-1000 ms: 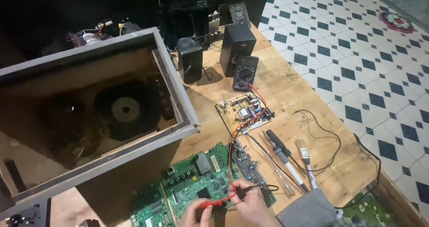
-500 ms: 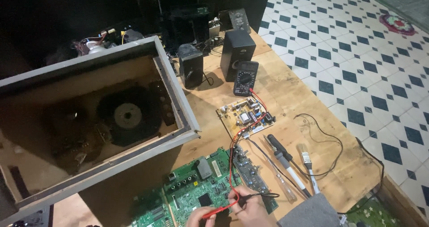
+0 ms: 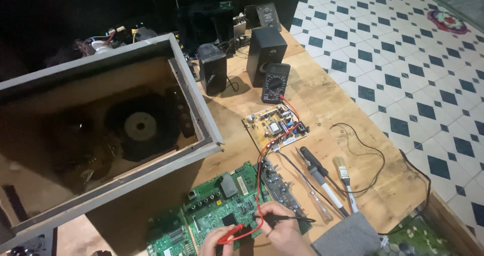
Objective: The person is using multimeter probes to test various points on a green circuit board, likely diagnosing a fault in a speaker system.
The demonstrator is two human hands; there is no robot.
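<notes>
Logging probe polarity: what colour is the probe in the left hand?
Red, as the head view shows: the left hand pinches the red probe over the green circuit board.

Wooden box (image 3: 101,150) sat left on the table (image 3: 322,104); circuit board (image 3: 222,205) lay in front of it. Meter (image 3: 275,82) stood behind a smaller board (image 3: 275,127), speakers (image 3: 266,49) behind that. Soldering iron (image 3: 317,173) and brush (image 3: 347,180) lay right.

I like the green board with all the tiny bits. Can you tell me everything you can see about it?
The green circuit board lies flat on the wooden workbench, beside the open wooden box. It carries a black square chip, small silver parts and a grey block. The left hand holds a red probe on it; the right hand holds a black probe.
</notes>
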